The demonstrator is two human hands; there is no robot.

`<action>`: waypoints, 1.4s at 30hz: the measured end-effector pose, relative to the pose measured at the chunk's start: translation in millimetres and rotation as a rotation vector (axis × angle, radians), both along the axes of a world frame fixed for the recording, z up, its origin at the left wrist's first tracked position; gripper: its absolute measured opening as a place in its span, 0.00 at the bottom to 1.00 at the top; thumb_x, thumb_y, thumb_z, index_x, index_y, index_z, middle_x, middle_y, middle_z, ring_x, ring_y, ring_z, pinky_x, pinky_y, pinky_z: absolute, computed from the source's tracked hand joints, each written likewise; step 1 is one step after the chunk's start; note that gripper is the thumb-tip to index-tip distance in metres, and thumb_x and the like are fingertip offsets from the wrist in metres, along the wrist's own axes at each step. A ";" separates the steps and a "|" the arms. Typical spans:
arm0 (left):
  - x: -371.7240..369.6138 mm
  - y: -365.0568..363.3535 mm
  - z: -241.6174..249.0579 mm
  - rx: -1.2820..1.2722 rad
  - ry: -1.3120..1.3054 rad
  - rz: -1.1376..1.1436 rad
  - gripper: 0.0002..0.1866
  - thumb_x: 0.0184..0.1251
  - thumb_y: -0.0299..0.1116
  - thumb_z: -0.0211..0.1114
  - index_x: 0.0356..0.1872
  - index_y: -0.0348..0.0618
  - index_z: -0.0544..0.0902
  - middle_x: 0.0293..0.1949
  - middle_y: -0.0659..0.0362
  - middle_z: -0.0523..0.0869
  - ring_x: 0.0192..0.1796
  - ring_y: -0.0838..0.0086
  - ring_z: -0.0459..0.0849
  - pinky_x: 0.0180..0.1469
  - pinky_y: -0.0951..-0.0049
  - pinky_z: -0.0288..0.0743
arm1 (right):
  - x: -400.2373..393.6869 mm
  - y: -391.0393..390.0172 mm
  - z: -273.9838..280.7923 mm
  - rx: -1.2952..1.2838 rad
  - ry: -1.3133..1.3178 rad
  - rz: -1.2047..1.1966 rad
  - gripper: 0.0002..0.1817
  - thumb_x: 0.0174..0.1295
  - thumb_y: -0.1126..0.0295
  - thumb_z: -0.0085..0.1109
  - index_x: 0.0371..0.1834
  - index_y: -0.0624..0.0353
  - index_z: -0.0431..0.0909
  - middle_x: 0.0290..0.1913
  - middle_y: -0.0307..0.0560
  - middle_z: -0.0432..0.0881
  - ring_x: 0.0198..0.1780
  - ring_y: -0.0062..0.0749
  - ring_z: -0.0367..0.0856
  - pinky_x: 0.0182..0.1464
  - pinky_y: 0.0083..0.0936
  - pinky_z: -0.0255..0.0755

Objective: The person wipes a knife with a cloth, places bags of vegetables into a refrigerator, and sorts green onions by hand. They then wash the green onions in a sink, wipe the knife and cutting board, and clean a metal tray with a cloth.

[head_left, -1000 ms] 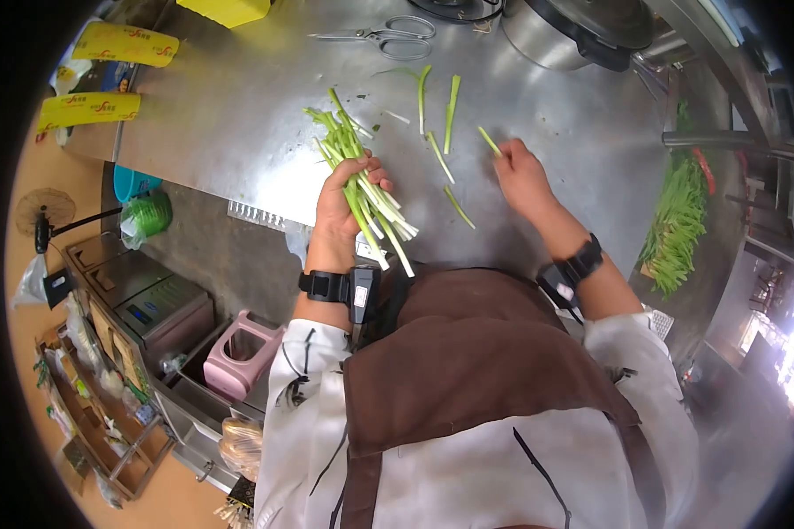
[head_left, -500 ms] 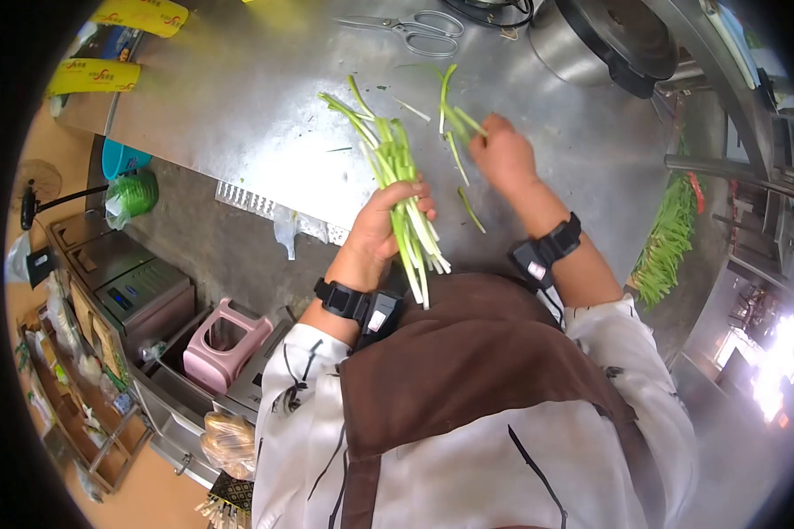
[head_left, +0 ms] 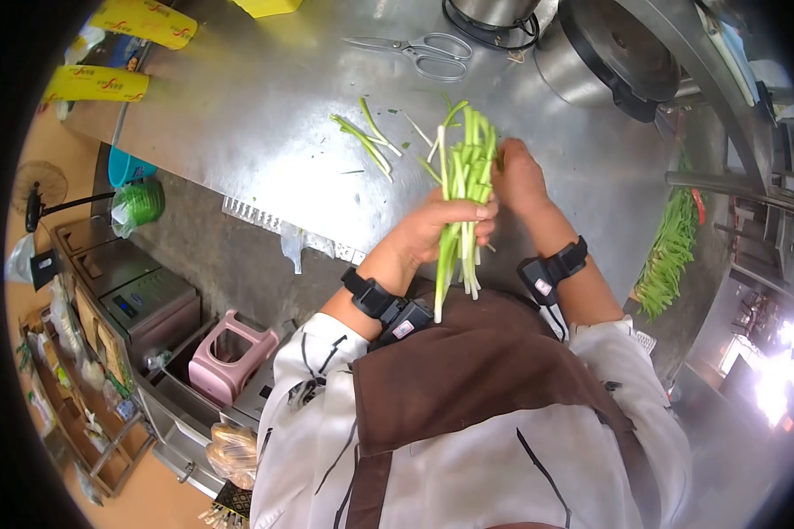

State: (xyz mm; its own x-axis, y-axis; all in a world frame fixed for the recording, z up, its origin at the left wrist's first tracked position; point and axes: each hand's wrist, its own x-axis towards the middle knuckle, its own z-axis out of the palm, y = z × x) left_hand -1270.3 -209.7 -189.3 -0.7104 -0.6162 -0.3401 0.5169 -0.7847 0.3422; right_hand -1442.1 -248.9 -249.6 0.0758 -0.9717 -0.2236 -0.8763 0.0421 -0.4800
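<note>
My left hand (head_left: 454,222) is wrapped round a bunch of green and white stalks (head_left: 470,167), held upright above the metal table (head_left: 282,141) near its front edge. Just right of the bunch is my right hand (head_left: 519,176), its fingers curled at the stalks' edge; what they hold, if anything, is hidden. Several loose stalks (head_left: 368,141) lie on the table left of the bunch. Beyond them lie scissors (head_left: 415,51) with grey handles.
A large lidded pot (head_left: 582,70) stands at the back right, beside a smaller metal pot (head_left: 496,11). Yellow rolls (head_left: 97,84) lie at the far left. Below the table's left edge are a pink stool (head_left: 229,357) and a green bag (head_left: 138,204).
My left hand has moved right with the bunch, close to my right hand. Loose stalks now show where the bunch was. The stalks that lay by my right hand are mostly out of sight.
</note>
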 end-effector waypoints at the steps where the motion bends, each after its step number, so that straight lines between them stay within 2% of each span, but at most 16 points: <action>1: 5.8 -1.4 0.9 0.028 0.016 0.019 0.15 0.51 0.25 0.63 0.41 0.41 0.69 0.29 0.63 0.71 0.28 0.78 0.71 0.33 0.75 0.70 | -1.1 -10.0 -1.9 -0.030 -0.079 -0.031 0.14 0.54 0.67 0.54 0.39 0.66 0.69 0.37 0.62 0.77 0.41 0.56 0.78 0.41 0.42 0.74; 3: 22.4 -1.6 -5.7 0.072 0.073 0.154 0.15 0.52 0.25 0.62 0.41 0.42 0.69 0.29 0.63 0.70 0.29 0.79 0.70 0.33 0.75 0.70 | 7.1 -29.1 2.7 -0.037 -0.183 -0.131 0.15 0.55 0.65 0.54 0.38 0.66 0.67 0.32 0.64 0.79 0.38 0.60 0.78 0.41 0.46 0.72; 6: 58.0 0.5 -22.2 0.160 0.126 0.373 0.16 0.53 0.25 0.60 0.43 0.42 0.68 0.30 0.62 0.69 0.29 0.79 0.68 0.33 0.76 0.69 | 43.3 -47.1 5.4 -0.008 -0.131 -0.103 0.17 0.55 0.64 0.54 0.39 0.67 0.66 0.32 0.64 0.80 0.38 0.59 0.79 0.43 0.46 0.72; 7: 68.5 3.4 -24.3 0.185 0.121 0.462 0.14 0.55 0.23 0.59 0.43 0.40 0.70 0.31 0.60 0.72 0.30 0.76 0.71 0.35 0.74 0.70 | 53.5 -49.1 8.0 0.013 -0.073 -0.081 0.17 0.55 0.63 0.55 0.41 0.67 0.68 0.35 0.62 0.81 0.40 0.57 0.80 0.44 0.45 0.72; 13: 133.0 22.6 -38.0 0.229 0.059 0.703 0.13 0.55 0.23 0.57 0.43 0.39 0.70 0.32 0.59 0.72 0.30 0.76 0.70 0.35 0.73 0.71 | 56.4 -59.5 -11.0 0.092 0.101 -0.055 0.16 0.56 0.62 0.55 0.42 0.62 0.73 0.38 0.57 0.81 0.41 0.53 0.80 0.44 0.43 0.73; 16: 143.0 26.3 -44.8 0.262 0.019 0.760 0.13 0.56 0.24 0.57 0.43 0.39 0.70 0.34 0.58 0.72 0.31 0.75 0.71 0.36 0.72 0.72 | 64.5 -53.2 13.4 -0.206 0.043 0.035 0.16 0.57 0.62 0.53 0.43 0.62 0.71 0.38 0.59 0.79 0.40 0.56 0.78 0.42 0.44 0.73; 19: 147.4 27.3 -50.4 0.266 -0.001 0.767 0.13 0.56 0.24 0.58 0.43 0.39 0.70 0.35 0.57 0.73 0.31 0.74 0.71 0.36 0.72 0.73 | 110.0 -50.1 9.7 -0.098 0.014 0.137 0.14 0.56 0.64 0.53 0.41 0.62 0.72 0.39 0.57 0.78 0.40 0.53 0.79 0.42 0.43 0.73; 22: 148.4 26.4 -51.3 0.254 -0.003 0.749 0.13 0.55 0.24 0.58 0.42 0.40 0.70 0.36 0.57 0.73 0.32 0.74 0.71 0.36 0.72 0.72 | 150.7 -36.5 -16.0 -0.130 0.090 0.243 0.13 0.55 0.66 0.54 0.40 0.62 0.73 0.39 0.56 0.78 0.41 0.51 0.79 0.43 0.42 0.73; 25: 150.8 26.3 -47.8 0.234 -0.020 0.721 0.12 0.55 0.24 0.58 0.42 0.40 0.70 0.36 0.57 0.73 0.32 0.74 0.71 0.36 0.73 0.72 | 159.6 -40.3 -27.4 -0.050 0.094 0.306 0.13 0.54 0.68 0.53 0.39 0.64 0.75 0.40 0.56 0.79 0.42 0.47 0.81 0.44 0.39 0.74; 29: 155.3 28.4 -50.9 0.255 -0.041 0.714 0.12 0.55 0.24 0.58 0.42 0.40 0.70 0.36 0.57 0.73 0.32 0.74 0.71 0.36 0.73 0.72 | 157.4 -49.8 -15.7 0.030 0.136 0.331 0.14 0.53 0.67 0.52 0.39 0.65 0.76 0.40 0.57 0.80 0.43 0.47 0.81 0.46 0.38 0.74; 31: 159.3 26.6 -47.5 0.259 -0.040 0.701 0.12 0.56 0.24 0.57 0.42 0.39 0.70 0.36 0.57 0.73 0.32 0.74 0.70 0.36 0.72 0.71 | 152.7 -54.2 -1.9 0.057 0.124 0.281 0.15 0.53 0.66 0.52 0.39 0.65 0.76 0.40 0.58 0.81 0.43 0.48 0.80 0.47 0.37 0.73; 34: 170.3 23.4 -43.3 0.237 -0.023 0.685 0.12 0.56 0.24 0.57 0.42 0.39 0.70 0.36 0.57 0.73 0.32 0.75 0.70 0.36 0.72 0.71 | 102.6 -55.1 33.5 0.135 -0.226 0.146 0.16 0.54 0.64 0.53 0.42 0.64 0.75 0.40 0.59 0.80 0.44 0.50 0.79 0.46 0.38 0.72; 37: 169.4 21.7 -49.9 0.253 0.001 0.644 0.12 0.55 0.23 0.57 0.41 0.38 0.70 0.36 0.56 0.73 0.32 0.74 0.70 0.36 0.72 0.71 | 33.9 -22.5 58.4 0.169 -0.269 0.053 0.18 0.55 0.61 0.54 0.44 0.61 0.73 0.40 0.59 0.80 0.43 0.53 0.79 0.44 0.40 0.72; 39: 172.5 14.8 -51.9 0.258 0.011 0.608 0.12 0.55 0.24 0.57 0.41 0.38 0.70 0.35 0.56 0.73 0.32 0.74 0.70 0.36 0.72 0.71 | 18.2 20.6 51.6 0.083 -0.272 -0.015 0.17 0.56 0.61 0.55 0.43 0.61 0.72 0.39 0.60 0.80 0.42 0.54 0.79 0.43 0.42 0.72; 41: 170.8 10.2 -52.4 0.247 0.014 0.566 0.12 0.56 0.24 0.57 0.41 0.38 0.70 0.35 0.56 0.73 0.32 0.74 0.70 0.36 0.72 0.71 | 26.5 69.1 60.8 0.235 0.047 -0.022 0.14 0.56 0.62 0.56 0.40 0.61 0.72 0.38 0.58 0.80 0.41 0.54 0.79 0.41 0.42 0.73; 42: 171.1 9.0 -51.5 0.243 0.010 0.548 0.12 0.56 0.24 0.57 0.41 0.39 0.70 0.35 0.56 0.73 0.32 0.74 0.70 0.36 0.72 0.71 | 25.9 96.0 48.1 0.194 0.104 0.004 0.13 0.55 0.64 0.57 0.39 0.60 0.72 0.38 0.56 0.79 0.40 0.53 0.79 0.40 0.42 0.74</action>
